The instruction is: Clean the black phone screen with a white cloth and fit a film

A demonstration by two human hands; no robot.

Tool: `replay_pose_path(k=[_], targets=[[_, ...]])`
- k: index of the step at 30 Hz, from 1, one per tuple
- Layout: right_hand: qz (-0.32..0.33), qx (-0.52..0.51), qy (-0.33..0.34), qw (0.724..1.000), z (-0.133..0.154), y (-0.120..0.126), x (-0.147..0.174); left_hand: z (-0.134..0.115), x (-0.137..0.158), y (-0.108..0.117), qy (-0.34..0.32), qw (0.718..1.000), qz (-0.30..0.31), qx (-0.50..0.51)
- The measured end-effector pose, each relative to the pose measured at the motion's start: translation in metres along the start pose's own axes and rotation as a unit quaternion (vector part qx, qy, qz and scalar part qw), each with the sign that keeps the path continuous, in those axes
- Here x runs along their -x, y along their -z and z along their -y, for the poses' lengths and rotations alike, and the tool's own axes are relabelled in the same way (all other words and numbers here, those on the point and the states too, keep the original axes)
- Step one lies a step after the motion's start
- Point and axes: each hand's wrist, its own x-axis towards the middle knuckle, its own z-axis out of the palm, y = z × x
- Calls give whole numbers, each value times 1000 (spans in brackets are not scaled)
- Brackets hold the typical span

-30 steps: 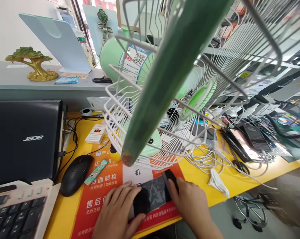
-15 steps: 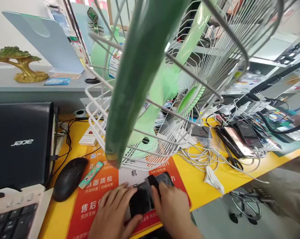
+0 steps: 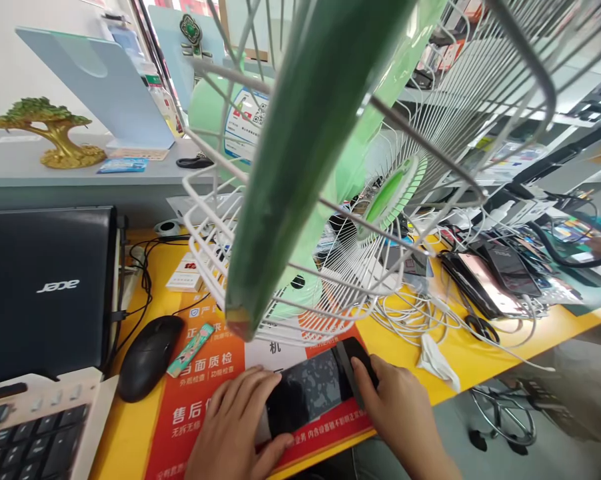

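Note:
A smartphone [image 3: 308, 393] with a dark, blotchy screen lies tilted on the red printed mat [image 3: 200, 380]. My left hand [image 3: 238, 423] grips its left end, fingers along the far edge and thumb at the near edge. My right hand [image 3: 398, 400] pinches a flat black piece with a grey edge [image 3: 350, 373], which lies across the phone's right end. The kind of this piece I cannot make out. Grey patches like air bubbles spread over the screen between my hands; the left part is plain black.
A green fan [image 3: 300, 167] with a white wire guard looms close in front. To the left are a black mouse [image 3: 149, 359], a green wrapper [image 3: 190, 350], a keyboard [image 3: 40, 427] and an Acer laptop [image 3: 45, 287]. White cables [image 3: 405, 317] and several phones [image 3: 490, 283] lie at right.
My right hand has slid to the right with the flat black piece, from the middle of the phone to its right end, baring the blotchy screen. My left hand stays at the left end.

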Motion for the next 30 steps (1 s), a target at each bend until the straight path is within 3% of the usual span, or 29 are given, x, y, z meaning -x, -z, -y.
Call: replay_pose_path(k=[9, 20, 30], targets=[[10, 33, 54, 998, 13, -5, -3, 4, 11, 8, 9, 998, -14, -61], [10, -29, 170, 985, 93, -4, 13, -1, 9, 10, 38, 999, 19, -4], [18, -52, 175, 983, 99, -10, 17, -4, 12, 7, 106, 992, 59, 45]])
